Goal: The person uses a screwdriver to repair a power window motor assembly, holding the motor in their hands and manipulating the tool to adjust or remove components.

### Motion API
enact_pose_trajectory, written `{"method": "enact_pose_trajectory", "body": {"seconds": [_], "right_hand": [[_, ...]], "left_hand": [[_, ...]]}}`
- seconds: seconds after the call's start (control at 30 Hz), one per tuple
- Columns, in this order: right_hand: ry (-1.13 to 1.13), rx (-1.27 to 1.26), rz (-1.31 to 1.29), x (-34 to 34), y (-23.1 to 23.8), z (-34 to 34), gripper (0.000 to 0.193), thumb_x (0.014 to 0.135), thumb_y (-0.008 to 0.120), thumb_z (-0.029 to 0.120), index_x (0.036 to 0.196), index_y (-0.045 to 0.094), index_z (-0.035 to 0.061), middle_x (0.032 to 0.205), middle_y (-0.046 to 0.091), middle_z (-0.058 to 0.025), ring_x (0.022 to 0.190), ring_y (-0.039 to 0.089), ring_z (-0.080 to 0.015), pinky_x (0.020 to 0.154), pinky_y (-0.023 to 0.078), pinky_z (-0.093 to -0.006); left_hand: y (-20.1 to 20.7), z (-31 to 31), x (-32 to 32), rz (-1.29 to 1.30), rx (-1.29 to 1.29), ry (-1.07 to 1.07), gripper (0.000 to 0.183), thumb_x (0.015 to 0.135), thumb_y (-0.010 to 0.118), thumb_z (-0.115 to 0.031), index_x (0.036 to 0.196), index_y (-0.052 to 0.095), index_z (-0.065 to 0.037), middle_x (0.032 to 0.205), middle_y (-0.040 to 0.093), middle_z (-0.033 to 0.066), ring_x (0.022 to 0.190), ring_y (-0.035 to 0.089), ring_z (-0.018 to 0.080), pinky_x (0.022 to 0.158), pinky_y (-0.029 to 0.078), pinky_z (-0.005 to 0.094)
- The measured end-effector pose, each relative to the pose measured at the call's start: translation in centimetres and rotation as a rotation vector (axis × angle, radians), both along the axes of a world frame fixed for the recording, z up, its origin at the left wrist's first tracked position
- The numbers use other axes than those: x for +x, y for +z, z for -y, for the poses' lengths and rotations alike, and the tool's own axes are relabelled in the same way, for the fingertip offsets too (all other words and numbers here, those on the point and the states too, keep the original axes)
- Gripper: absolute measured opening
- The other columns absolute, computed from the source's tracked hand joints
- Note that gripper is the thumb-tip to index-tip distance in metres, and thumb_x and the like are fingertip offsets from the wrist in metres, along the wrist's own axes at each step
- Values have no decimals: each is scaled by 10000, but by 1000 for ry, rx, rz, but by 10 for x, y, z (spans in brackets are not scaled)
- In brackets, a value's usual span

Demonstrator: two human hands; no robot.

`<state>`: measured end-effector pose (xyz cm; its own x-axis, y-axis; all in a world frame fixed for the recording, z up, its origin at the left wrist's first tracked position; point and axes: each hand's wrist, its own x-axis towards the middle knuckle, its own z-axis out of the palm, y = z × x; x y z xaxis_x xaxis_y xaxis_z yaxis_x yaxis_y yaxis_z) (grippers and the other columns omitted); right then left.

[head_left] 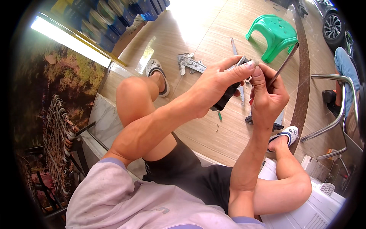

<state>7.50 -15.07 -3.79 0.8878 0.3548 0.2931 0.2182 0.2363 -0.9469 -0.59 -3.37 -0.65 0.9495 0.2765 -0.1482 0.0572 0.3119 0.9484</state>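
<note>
My left hand (219, 82) is wrapped round a black plastic part (227, 95), with the thumb laid along its upper end. Close beside it, my right hand (270, 91) is closed, its thumb and forefinger pinched together at that end of the part. A thin dark metal rod (284, 64) slants up and to the right out of the right hand. Whatever lies between the pinched fingertips is too small and covered to make out. Both hands are raised over the floor in front of my knees.
On the tiled floor (202, 133) lie a metal bracket with a rail (190, 63), a long metal strip (233, 46) and a small green stick-like item (220, 116). A green plastic stool (272, 32) stands beyond; a chrome-framed chair (335, 128) and another person's leg (346, 72) are at right.
</note>
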Motion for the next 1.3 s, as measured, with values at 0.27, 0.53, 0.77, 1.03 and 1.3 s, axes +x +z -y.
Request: {"method": "enact_pose_trajectory", "body": {"seconds": [0.27,0.53,0.77,1.03,1.3], "right_hand": [[-20,-81,97,9,-9,2,258,946,665,256,944,668,-2,676,622,-28,480,478,-32,410,338,-177],[44,48,41,-3,1,-3,265,928,696,223,1027,657,-20,823,670,-28,685,584,-63,638,461,-199],[-11,-21,59,8,-14,-1,263,936,678,228,1036,640,-12,697,615,-25,511,505,-33,407,354,-173],[42,-28,15,2,-3,2,236,918,710,224,958,676,-6,753,655,-10,684,585,-62,611,439,-190],[6,31,48,-1,-3,-7,287,951,655,268,1002,638,-14,670,605,-32,473,483,-42,385,333,-179]], "left_hand": [[0,1,-2,-6,-1,-26,434,957,569,-436,1151,609,-50,1002,563,4,917,532,80,779,460,250],[3,-1,-1,4,-4,-60,440,959,560,-447,1161,611,-60,1056,582,4,923,533,79,784,456,246],[-2,2,2,-17,-9,-29,430,960,563,-436,1161,614,-59,1038,585,1,920,534,79,778,459,246],[-4,1,2,-29,-43,-7,432,958,568,-442,1155,612,-60,1041,581,0,926,532,74,778,460,244],[-5,1,2,-38,-42,2,414,957,571,-436,1140,612,-67,1042,583,0,930,532,72,779,458,241]]}}
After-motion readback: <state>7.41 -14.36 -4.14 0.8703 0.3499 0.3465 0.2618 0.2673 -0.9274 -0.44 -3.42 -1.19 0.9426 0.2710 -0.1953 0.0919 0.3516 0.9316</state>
